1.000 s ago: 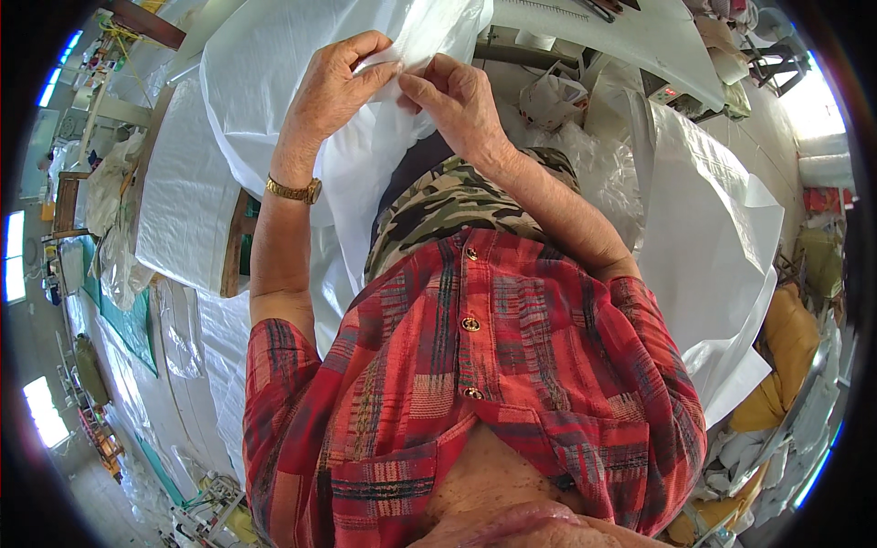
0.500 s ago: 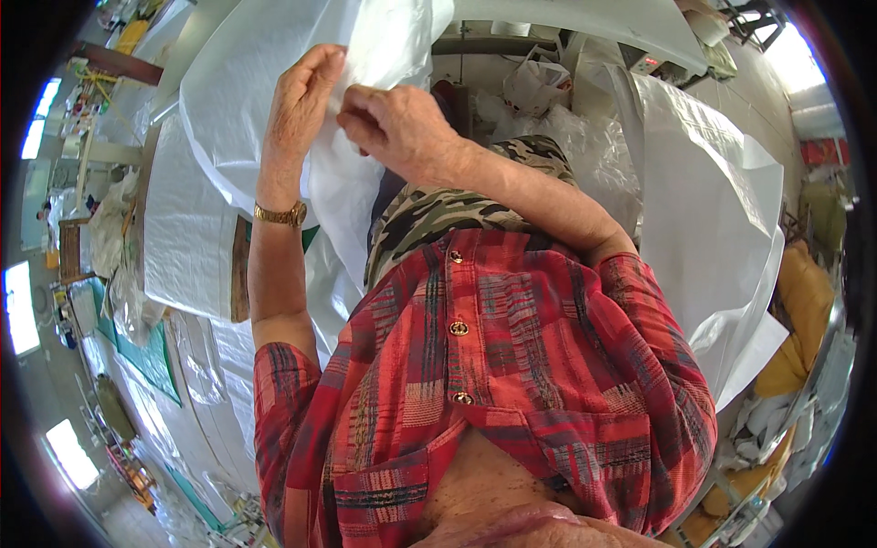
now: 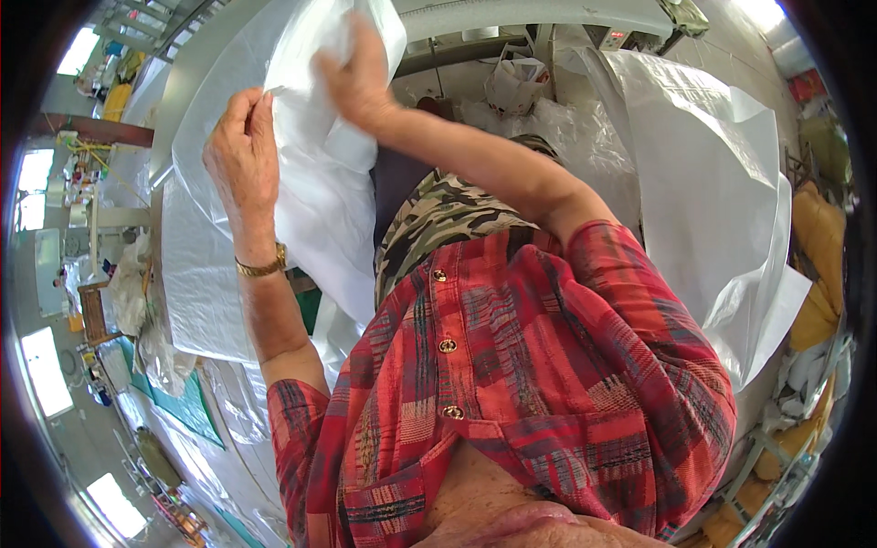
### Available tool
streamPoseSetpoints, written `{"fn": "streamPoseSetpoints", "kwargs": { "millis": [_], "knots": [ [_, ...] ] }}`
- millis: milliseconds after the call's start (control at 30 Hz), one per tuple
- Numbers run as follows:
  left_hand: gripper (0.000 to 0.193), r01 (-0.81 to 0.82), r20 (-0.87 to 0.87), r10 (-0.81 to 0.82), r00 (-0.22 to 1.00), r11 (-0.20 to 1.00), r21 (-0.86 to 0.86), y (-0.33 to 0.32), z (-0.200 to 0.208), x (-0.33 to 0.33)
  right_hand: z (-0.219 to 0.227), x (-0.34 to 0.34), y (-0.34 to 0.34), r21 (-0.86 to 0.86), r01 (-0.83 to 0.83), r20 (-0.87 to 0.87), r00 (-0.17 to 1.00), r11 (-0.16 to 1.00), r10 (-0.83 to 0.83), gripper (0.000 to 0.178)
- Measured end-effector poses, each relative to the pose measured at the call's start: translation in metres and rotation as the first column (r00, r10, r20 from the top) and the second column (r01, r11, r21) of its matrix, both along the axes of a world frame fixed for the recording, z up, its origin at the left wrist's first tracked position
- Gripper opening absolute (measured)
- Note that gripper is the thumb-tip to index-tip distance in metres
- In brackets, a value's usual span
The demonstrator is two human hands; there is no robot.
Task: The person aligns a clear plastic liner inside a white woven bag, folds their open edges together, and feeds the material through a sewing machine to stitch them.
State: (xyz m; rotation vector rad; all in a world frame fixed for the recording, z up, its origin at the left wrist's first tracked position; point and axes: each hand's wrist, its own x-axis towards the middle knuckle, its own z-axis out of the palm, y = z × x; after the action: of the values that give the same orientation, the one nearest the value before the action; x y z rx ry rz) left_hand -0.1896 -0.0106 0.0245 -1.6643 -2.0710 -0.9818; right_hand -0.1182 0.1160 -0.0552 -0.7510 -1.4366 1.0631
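Far left, beyond the table edge, lay a cluttered workshop floor with a green mat [image 3: 196,411] and a small wooden chair [image 3: 93,312]. Next to that, spread across the grey work table [image 3: 196,73], lay a large white woven plastic sack [image 3: 320,196], draped over the near edge toward the lap. On its upper left part rested the left hand [image 3: 242,160], wearing a gold wristwatch [image 3: 262,267], fingers curled and pinching a fold of the sack's edge. Just to the right, higher up, was the right hand [image 3: 358,78], closed on the same white sack near its top edge, knuckles toward the camera; how tightly could not be told, the fingertips hidden behind the material. Blocking the view of the lower sack: a red plaid shirt [image 3: 539,384] and camouflage trousers [image 3: 438,219]. Further right hung more crumpled clear plastic [image 3: 566,128] and another big white sheet [image 3: 713,210], with yellow bags [image 3: 818,256] at the far right rim. Compared with half a second before, hands had moved apart: left lower and further left, right lifted higher along the sack's edge, both gripping as before.
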Motion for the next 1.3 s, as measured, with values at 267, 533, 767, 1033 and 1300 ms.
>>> {"fn": "streamPoseSetpoints", "kwargs": {
  "millis": [267,533,767,1033,1300],
  "knots": [
    [0.017,0.258,0.165,-0.233,0.958,0.955,-0.149,0.007,-0.016,0.0,-0.039,-0.035,-0.003,0.489,-0.659,0.59,0.732,0.571,0.341,0.016],
    [0.014,0.349,0.331,-0.292,0.897,0.929,-0.124,0.019,-0.086,0.005,-0.107,0.034,0.01,-0.145,0.153,0.303,0.947,0.978,-0.103,0.027],
    [0.011,0.304,0.33,-0.287,0.899,0.953,-0.001,0.014,-0.1,0.0,-0.141,0.016,0.032,-0.134,0.215,0.468,0.874,0.967,-0.13,0.026],
    [0.012,0.321,0.442,-0.315,0.84,0.945,0.064,0.005,-0.071,-0.003,-0.056,0.111,-0.031,-0.193,-0.511,-0.148,0.859,0.837,0.49,0.029],
    [0.01,0.415,0.433,-0.353,0.83,0.908,-0.055,0.02,-0.066,0.026,-0.022,0.108,-0.055,0.17,-0.49,0.44,0.814,0.855,0.379,0.025]
  ]
}}
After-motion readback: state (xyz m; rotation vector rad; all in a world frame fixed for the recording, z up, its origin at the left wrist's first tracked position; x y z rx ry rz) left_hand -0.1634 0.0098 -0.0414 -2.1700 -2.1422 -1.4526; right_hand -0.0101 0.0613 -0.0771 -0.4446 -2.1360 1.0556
